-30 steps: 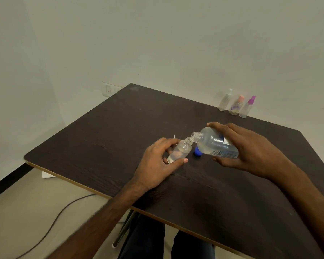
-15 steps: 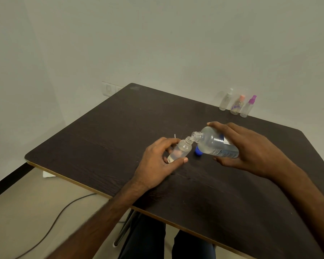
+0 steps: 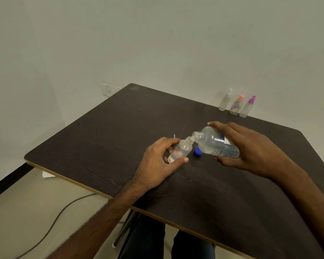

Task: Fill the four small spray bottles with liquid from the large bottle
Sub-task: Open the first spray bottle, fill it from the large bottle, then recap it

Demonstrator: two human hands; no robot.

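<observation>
Pouring is proceeding over the table (image 3: 120, 131): right hand (image 3: 251, 152) fingers are clamping the tilted large bottle (image 3: 216, 144), its mouth meeting the small spray bottle (image 3: 180, 150), which left hand (image 3: 157, 165) fingers are gripping. Judged next: the move is calling for righting the large bottle before overflow.

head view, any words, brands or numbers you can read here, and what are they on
Nothing can be read for certain.
Large bottle: its white and blue label carries lines of print, too blurred to read.
Orange-capped spray bottle: purple marks on its side, too small to tell if they are text.
</observation>
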